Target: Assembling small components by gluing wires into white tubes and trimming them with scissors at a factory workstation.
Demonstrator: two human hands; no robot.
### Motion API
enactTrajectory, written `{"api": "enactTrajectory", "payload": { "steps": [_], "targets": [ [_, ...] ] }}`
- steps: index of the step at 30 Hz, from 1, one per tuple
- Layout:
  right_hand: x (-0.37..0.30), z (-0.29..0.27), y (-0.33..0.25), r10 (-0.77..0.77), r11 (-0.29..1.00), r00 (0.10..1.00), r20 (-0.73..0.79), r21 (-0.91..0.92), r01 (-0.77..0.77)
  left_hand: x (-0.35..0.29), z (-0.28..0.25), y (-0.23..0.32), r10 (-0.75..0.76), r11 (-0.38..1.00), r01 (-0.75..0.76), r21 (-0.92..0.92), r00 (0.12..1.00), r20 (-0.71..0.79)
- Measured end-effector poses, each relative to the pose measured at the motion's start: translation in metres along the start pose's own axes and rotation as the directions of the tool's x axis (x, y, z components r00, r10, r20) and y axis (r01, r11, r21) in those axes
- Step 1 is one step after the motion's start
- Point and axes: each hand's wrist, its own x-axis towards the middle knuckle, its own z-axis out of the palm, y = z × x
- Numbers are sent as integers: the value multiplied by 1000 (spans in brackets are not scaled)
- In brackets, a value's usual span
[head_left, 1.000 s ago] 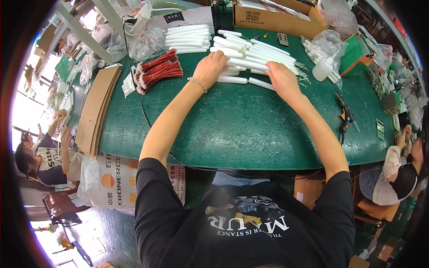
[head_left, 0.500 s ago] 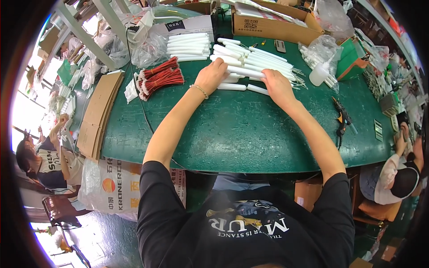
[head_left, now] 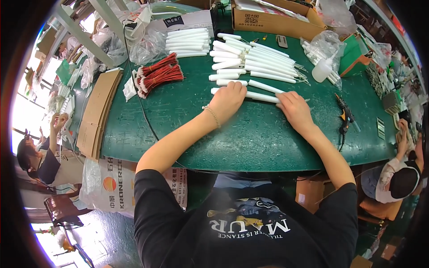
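Note:
Near the middle of the green table, my left hand (head_left: 229, 102) is closed over the left part of a white tube (head_left: 262, 97). My right hand (head_left: 295, 109) has its fingers closed around the tube's right end. Just beyond lies another pair of white pieces, a short thick tube (head_left: 225, 82) and a thinner tube (head_left: 264, 85) end to end. Farther back, a fan of similar white tubes (head_left: 270, 66) spreads out, with thin wires at the right ends. My fingers hide parts of the nearest tube.
To the left lie red wire bundles (head_left: 161, 75), a stack of white tubes (head_left: 187, 43) and cardboard sheets (head_left: 99, 111). On the right are a glue gun (head_left: 344, 117), a white squeeze bottle (head_left: 321, 71) and bagged white tubes (head_left: 333, 77). A cardboard box (head_left: 277, 24) stands behind. Co-workers sit on both sides.
Both hands have moved toward me and slightly right, to a tube at the near edge of the fan. The tubes they covered before now lie uncovered behind them.

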Motion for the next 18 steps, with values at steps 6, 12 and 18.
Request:
{"api": "enactTrajectory", "payload": {
  "steps": [6, 12, 18],
  "targets": [
    [8, -8, 5, 70, 995, 996, -60, 74, -66, -8, -18, -1, -70, 965, 57, -257, 997, -41],
    [48, 17, 41, 80, 995, 969, -234, -32, -90, 13, 2, -19, -190, 876, 84, -475, 965, -179],
    [61, 33, 38, 94, 988, 964, -251, -98, -122, 55, 27, -33, -372, 873, 324, -363, 926, -69]
  ]
}}
